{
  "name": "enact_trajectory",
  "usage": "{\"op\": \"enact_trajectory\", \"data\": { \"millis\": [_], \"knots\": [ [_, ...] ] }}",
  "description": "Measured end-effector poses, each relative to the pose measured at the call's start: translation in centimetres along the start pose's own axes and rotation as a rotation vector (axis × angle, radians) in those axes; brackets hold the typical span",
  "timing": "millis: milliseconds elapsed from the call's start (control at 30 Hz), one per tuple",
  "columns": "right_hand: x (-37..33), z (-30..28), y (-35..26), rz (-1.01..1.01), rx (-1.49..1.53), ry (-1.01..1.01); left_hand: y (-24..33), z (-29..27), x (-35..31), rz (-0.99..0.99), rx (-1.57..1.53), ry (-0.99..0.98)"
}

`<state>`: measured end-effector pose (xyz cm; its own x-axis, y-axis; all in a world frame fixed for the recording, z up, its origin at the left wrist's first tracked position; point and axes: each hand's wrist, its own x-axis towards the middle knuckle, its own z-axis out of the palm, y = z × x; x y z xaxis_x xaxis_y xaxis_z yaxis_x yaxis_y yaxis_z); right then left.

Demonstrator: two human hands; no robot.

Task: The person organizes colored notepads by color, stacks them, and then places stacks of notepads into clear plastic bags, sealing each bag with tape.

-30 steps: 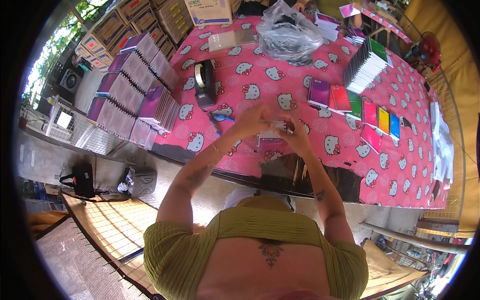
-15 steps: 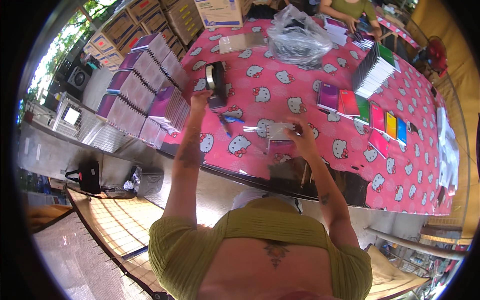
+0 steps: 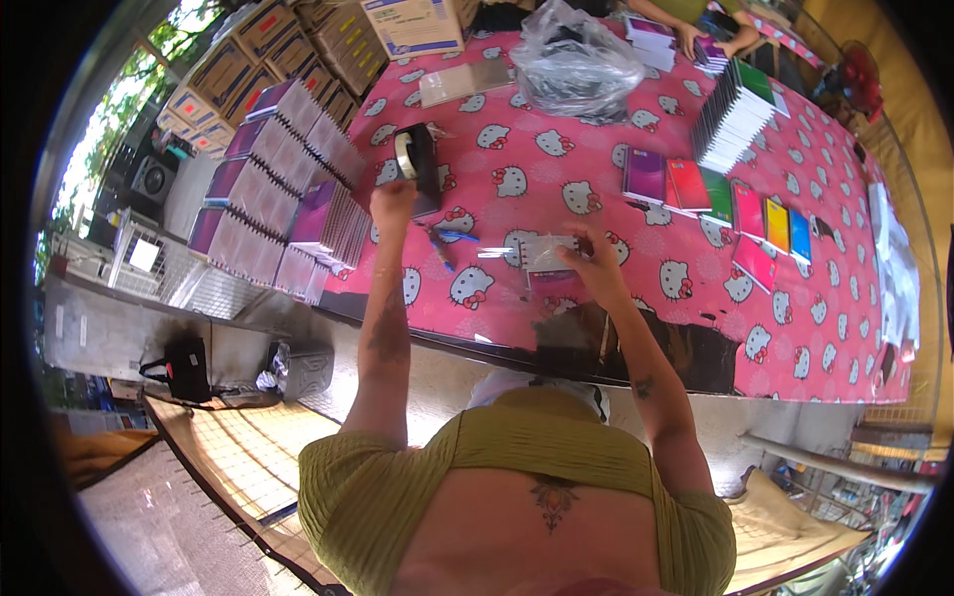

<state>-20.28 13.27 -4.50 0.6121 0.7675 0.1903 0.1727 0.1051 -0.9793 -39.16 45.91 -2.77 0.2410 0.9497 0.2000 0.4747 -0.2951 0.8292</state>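
Observation:
My right hand (image 3: 599, 268) grips the right edge of a small spiral notebook (image 3: 545, 255) with a pale page or back facing up. Shiny clear film shows at its left side. My left hand (image 3: 394, 204) is closed, its fingers pinched together at the near end of a black tape dispenser (image 3: 424, 169) with a roll of tape (image 3: 402, 155). Whatever those fingers hold is too small to make out. Between my hands lie a blue pen (image 3: 457, 235) and a second, darker pen (image 3: 440, 250).
Tall stacks of purple spiral notebooks (image 3: 263, 184) stand at the left edge. A clear plastic bag (image 3: 579, 65) sits farther back. Coloured notebooks (image 3: 686, 186) and a tall notebook stack (image 3: 735, 119) are at right. Across the table, another person's hands (image 3: 730, 40) handle notebooks.
The view has shifted slightly. My left hand stays closed by the tape dispenser, and my right hand stays on the small notebook. The other person's hands have moved on the notebooks.

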Motion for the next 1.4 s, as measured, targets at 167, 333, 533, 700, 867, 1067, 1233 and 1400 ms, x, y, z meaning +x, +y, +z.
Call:
{"op": "enact_trajectory", "data": {
  "millis": [167, 333, 533, 700, 867, 1067, 1233, 1400],
  "knots": [
    [0.5, 1.4, -1.3, 0.022, -0.076, -0.052, -8.5, -0.1, -1.6, -0.134, -0.300, 0.138],
    [0.2, 0.0, 0.0, 0.029, -0.040, -0.005, 0.3, -3.0, -0.3, 0.464, 1.018, 0.039],
    [0.2, 0.3, -1.0, 0.025, -0.037, -0.031, 16.2, 0.6, -7.0, 1.105, 0.240, -0.958],
    [0.2, -0.7, -1.7, 0.056, -0.051, -0.057, 19.1, 9.1, -5.7, 0.866, 0.744, -1.453],
    [0.7, 0.9, -2.4, 0.088, 0.060, -0.160, 3.5, 12.6, -4.1, -0.092, -0.235, -1.781],
    [-1.9, 1.8, 0.2, -0.025, 0.358, -0.036, 3.2, 6.2, -9.0, 0.212, -0.379, -0.642],
    [0.8, 5.9, -4.1, 0.141, 0.204, -0.030, 7.0, 0.6, -19.1, 0.736, 0.020, 0.047],
    [2.9, 11.3, -10.8, 0.137, 0.535, -0.194, 11.7, -9.2, -14.8, 0.517, 0.175, -0.093]
  ]
}}
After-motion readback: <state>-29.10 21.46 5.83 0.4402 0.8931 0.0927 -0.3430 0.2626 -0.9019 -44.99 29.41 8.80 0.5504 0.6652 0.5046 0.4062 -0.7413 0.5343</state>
